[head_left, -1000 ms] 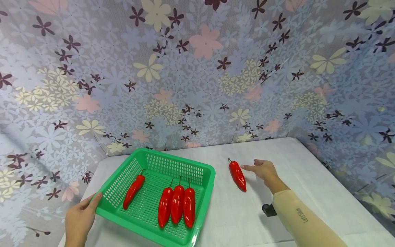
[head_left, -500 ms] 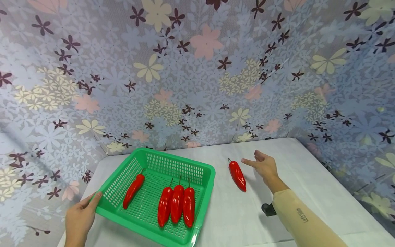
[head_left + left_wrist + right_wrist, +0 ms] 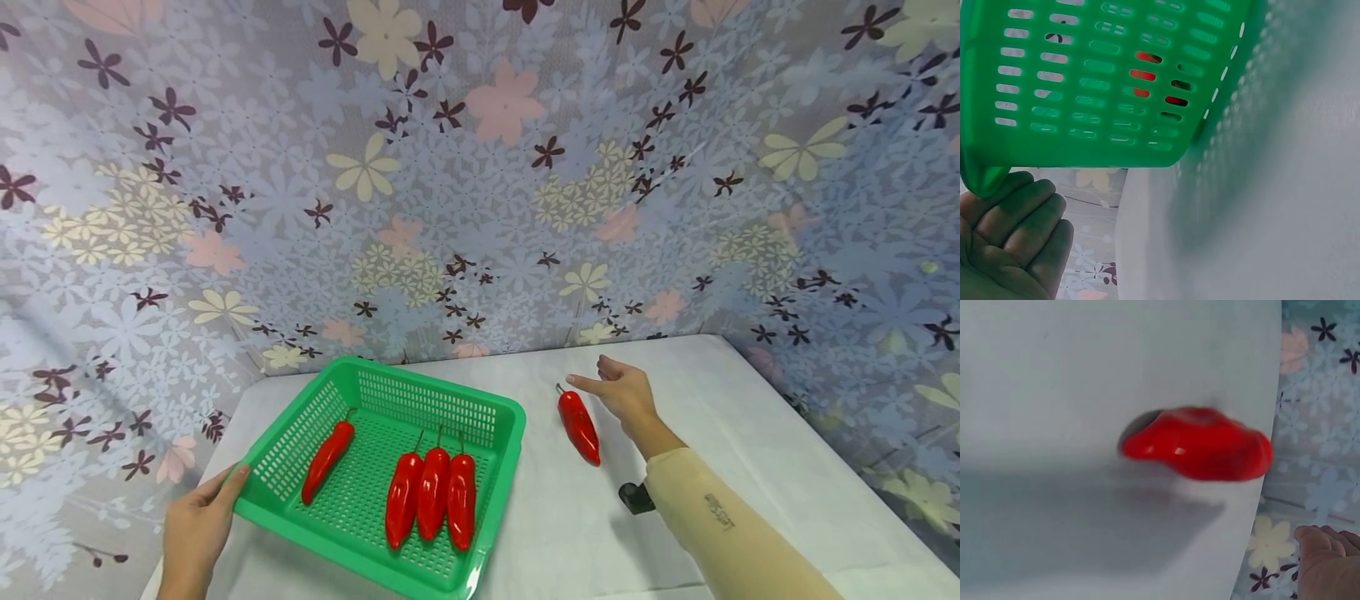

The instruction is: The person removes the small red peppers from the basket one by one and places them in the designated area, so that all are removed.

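Note:
My left hand (image 3: 197, 525) grips the left front corner of a green plastic basket (image 3: 348, 557), thumb over the rim. Its fingers lie beneath that rim in the left wrist view, beside the slotted basket wall (image 3: 1079, 147). Several red chili peppers are in the basket: a slim one (image 3: 327, 460) at the left, three side by side at the right. Outside it, a red pepper (image 3: 579, 427) lies on the white table, stem pointing away. My right hand (image 3: 624, 392) is open just right of that stem, thumb reaching toward it. The right wrist view shows this pepper (image 3: 1210, 450) blurred.
A white cloth covers the table (image 3: 540, 517). Flowered fabric (image 3: 480, 208) rises behind it and on both sides. A small black object (image 3: 636, 497) sits at my right sleeve's cuff (image 3: 675, 467).
My right hand first moves back and up from the pepper's side, then left toward its stem. My left hand stays on the basket, and the peppers lie as before.

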The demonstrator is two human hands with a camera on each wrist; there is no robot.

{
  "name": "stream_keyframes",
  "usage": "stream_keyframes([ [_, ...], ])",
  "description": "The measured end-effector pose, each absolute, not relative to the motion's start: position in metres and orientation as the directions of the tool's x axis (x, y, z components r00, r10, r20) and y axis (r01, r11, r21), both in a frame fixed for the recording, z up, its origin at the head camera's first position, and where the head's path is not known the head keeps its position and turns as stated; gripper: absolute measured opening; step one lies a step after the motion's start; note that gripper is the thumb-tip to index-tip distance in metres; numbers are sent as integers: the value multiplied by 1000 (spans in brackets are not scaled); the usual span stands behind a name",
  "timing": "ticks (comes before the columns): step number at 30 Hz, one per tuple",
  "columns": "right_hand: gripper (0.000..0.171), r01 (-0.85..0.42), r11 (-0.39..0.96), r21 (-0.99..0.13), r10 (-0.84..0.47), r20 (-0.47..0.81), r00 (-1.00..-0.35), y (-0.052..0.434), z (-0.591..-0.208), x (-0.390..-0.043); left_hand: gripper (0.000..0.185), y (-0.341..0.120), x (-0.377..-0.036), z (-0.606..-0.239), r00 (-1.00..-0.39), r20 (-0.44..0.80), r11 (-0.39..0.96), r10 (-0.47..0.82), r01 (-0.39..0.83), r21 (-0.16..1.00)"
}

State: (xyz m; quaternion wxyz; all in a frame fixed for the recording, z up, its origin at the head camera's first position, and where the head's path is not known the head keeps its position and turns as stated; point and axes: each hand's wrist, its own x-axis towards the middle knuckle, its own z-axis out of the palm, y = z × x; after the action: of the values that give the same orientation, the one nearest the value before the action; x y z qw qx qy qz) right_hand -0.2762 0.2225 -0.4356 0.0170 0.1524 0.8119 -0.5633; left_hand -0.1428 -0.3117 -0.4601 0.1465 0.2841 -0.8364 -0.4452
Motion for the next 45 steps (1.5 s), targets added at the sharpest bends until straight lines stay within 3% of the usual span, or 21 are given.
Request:
stream_keyframes([
  [17,99,209,332,-920,125,-176,-976,178,-407,-283,66,-314,-144,-461,-801,-53,359,-597,-325,875],
  [27,88,167,362,-917,86,-145,-986,142,-383,-286,67,-312,-142,-459,-802,-39,360,-596,-310,880],
  [45,74,119,295,-948,1,-124,-992,80,-365,-280,72,-308,-145,-458,-781,-96,340,-617,-374,863],
])
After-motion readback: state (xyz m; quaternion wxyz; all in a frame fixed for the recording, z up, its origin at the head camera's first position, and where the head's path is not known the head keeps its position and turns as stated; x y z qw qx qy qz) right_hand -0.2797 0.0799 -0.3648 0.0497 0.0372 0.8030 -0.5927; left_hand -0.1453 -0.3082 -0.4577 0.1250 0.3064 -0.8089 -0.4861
